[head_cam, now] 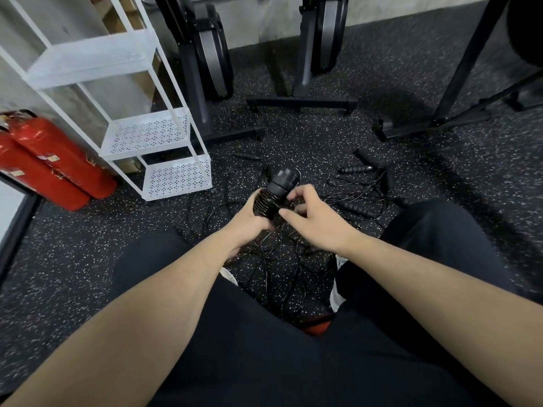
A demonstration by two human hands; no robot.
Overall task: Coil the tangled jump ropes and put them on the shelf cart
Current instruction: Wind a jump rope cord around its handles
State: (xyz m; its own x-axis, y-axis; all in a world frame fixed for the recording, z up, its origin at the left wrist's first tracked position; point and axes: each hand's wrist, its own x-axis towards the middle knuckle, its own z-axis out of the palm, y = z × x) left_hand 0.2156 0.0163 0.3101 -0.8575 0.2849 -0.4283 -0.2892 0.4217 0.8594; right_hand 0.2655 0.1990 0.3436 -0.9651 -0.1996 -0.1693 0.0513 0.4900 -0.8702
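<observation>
Between the knees, the left hand (249, 221) grips a black ribbed jump-rope handle (274, 193) while the right hand (311, 215) pinches its thin cord. Loose black cords (273, 268) tangled on the speckled floor could snag. Spare handles (355, 169) lie near; the white perforated shelf cart (176, 177) stands left.

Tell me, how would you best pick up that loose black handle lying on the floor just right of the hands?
Grip the jump rope handle across its ribbed middle, coming from above. It lies flat on the floor, so only its top and sides are free, and the ridges should resist slipping. Its cord runs into the tangled ropes, so lift gently.
</observation>
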